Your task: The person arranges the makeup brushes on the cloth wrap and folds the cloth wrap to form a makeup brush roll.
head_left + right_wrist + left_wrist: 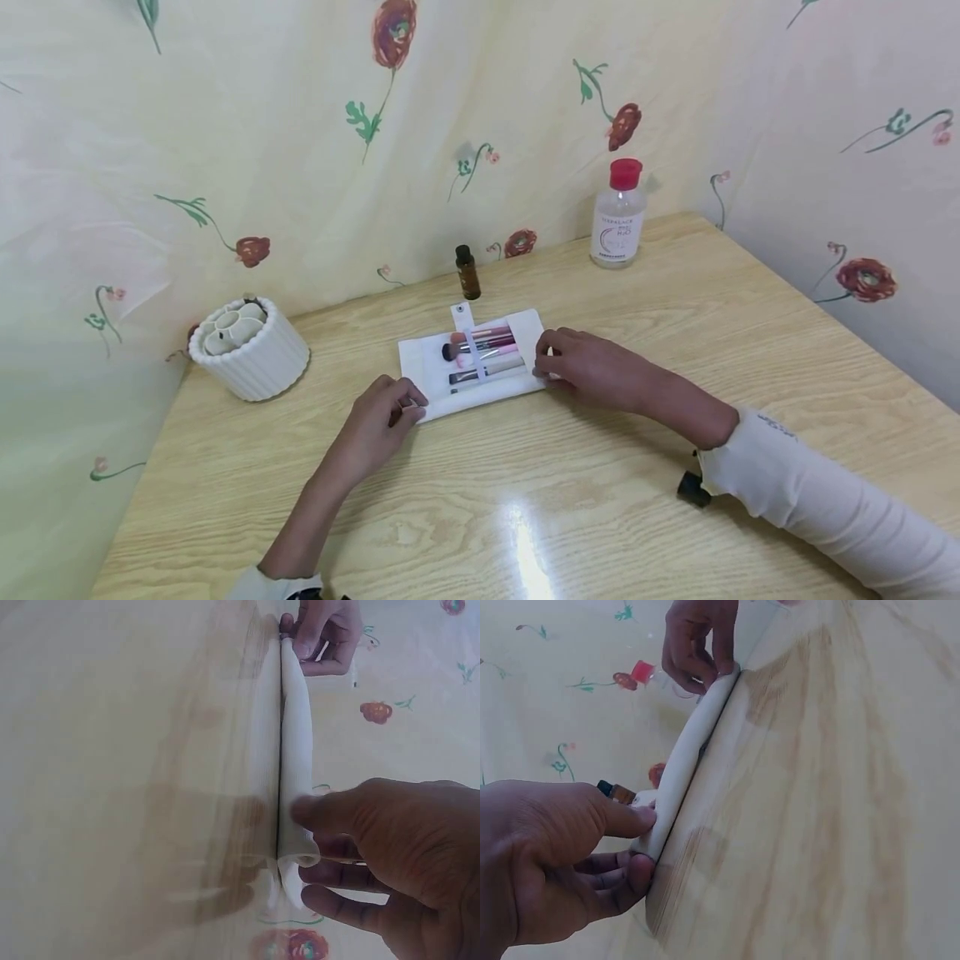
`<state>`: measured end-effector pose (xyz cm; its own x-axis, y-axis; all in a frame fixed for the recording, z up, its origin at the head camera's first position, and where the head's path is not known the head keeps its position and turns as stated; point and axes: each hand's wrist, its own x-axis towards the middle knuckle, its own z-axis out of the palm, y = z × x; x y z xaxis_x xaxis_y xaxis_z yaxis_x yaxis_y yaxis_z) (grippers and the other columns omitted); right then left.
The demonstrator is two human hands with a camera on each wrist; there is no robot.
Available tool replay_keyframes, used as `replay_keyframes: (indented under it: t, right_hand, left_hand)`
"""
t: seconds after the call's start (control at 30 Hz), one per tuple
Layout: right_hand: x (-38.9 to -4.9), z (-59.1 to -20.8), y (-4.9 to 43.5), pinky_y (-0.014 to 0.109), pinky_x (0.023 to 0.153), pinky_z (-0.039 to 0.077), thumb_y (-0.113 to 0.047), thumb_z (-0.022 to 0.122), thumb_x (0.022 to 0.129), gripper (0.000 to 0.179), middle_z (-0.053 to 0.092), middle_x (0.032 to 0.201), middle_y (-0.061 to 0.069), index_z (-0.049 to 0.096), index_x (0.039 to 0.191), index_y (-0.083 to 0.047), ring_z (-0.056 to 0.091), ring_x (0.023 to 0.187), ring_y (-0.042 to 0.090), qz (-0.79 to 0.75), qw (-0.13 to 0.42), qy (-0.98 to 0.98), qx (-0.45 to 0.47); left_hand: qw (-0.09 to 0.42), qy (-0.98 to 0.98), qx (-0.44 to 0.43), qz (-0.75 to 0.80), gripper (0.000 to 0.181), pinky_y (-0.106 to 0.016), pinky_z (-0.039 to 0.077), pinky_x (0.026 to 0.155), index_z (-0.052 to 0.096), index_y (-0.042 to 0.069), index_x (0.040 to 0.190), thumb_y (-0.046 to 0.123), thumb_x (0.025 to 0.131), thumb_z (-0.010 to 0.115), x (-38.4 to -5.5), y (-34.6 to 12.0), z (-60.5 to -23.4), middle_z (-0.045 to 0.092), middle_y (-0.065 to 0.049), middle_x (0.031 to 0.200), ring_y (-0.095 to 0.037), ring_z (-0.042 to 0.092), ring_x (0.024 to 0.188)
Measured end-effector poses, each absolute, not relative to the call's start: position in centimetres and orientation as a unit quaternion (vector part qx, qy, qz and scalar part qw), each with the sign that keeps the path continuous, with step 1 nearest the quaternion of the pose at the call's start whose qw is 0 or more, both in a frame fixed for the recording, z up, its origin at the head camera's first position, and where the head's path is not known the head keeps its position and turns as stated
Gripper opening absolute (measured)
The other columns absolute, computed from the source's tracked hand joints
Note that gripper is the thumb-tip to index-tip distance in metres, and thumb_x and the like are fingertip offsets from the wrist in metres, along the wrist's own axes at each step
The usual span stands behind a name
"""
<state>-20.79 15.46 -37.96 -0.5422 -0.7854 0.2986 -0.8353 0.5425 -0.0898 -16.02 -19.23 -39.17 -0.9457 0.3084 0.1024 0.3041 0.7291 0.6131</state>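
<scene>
A white makeup brush roll (420, 362) lies unfolded on the wooden table, its snap tab (462, 315) pointing away from me. Several makeup brushes (491, 367) sit side by side in it under a strap, their handle ends tucked into a pocket on the right. At the near left corner my left hand (378, 421) pinches the roll's edge between thumb and fingers. My right hand (596, 367) grips the near right corner, thumb on the near side and fingers behind. In both wrist views the near edge of the brush roll (686, 757) looks thick and rounded.
Behind the roll stands a small brown bottle (467, 275) with a black cap. A clear bottle (617, 225) with a red cap is at the back right. A white ribbed pot (258, 358) with things inside stands at left. A flowered cloth (300, 167) hangs behind the table (450, 500).
</scene>
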Motion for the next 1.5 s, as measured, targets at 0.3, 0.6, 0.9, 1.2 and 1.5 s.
replay_keyframes:
  t: [0.3, 0.6, 0.9, 1.2, 1.5]
  right_hand:
    - [-20.6, -38.0, 15.7, 0.032, 0.08, 0.053, -0.002, 0.077, 0.087, 0.026, 0.059, 0.107, 0.006, 0.07, 0.11, -0.01, 0.055, 0.092, 0.019, 0.122, 0.073, -0.876, 0.462]
    - [-20.8, -38.1, 15.8, 0.035, 0.084, 0.054, 0.001, 0.074, 0.087, 0.032, 0.064, 0.106, 0.004, 0.068, 0.117, -0.009, 0.06, 0.093, 0.018, 0.122, 0.092, -0.873, 0.462]
    - [-21.2, -38.3, 15.8, 0.035, 0.085, 0.054, -0.001, 0.069, 0.092, 0.045, 0.068, 0.11, 0.002, 0.054, 0.131, -0.017, 0.06, 0.099, 0.017, 0.163, 0.048, -0.9, 0.402]
    - [-22.0, -39.2, 16.1, 0.031, 0.086, 0.053, 0.001, 0.059, 0.097, 0.046, 0.055, 0.123, 0.001, 0.04, 0.137, -0.014, 0.058, 0.098, 0.012, 0.231, 0.045, -0.88, 0.412]
    - [-22.2, -39.9, 15.7, 0.032, 0.077, 0.051, 0.009, 0.056, 0.094, 0.028, 0.053, 0.105, 0.001, 0.057, 0.112, -0.012, 0.053, 0.089, 0.015, 0.237, 0.072, -0.885, 0.394]
  left_hand:
    - [0.009, 0.93, 0.175, 0.324, 0.015, -0.025, 0.045, 0.064, 0.07, 0.013, 0.1, 0.009, 0.088, 0.078, -16.1, -19.3, -39.5, 0.052, -0.001, 0.096, -0.012, 0.049, 0.075]
    - [-0.01, 0.937, 0.197, 0.288, 0.009, -0.026, 0.045, 0.065, 0.071, 0.011, 0.104, 0.012, 0.095, 0.07, -16.1, -19.4, -39.3, 0.056, 0.005, 0.093, -0.01, 0.049, 0.075]
    - [-0.023, 0.937, 0.21, 0.278, 0.009, -0.032, 0.049, 0.074, 0.068, 0.008, 0.107, 0.008, 0.099, 0.063, -16.2, -19.4, -39.5, 0.062, 0.002, 0.096, -0.011, 0.056, 0.082]
    - [-0.04, 0.923, 0.199, 0.328, 0.018, -0.03, 0.048, 0.063, 0.052, 0.011, 0.117, 0.004, 0.101, 0.057, -16.5, -19.4, -40.2, 0.064, -0.005, 0.087, -0.014, 0.056, 0.072]
    - [-0.021, 0.925, 0.174, 0.337, 0.017, -0.029, 0.043, 0.056, 0.053, 0.018, 0.115, 0.006, 0.103, 0.055, -16.4, -19.2, -40.2, 0.055, -0.002, 0.078, -0.014, 0.049, 0.063]
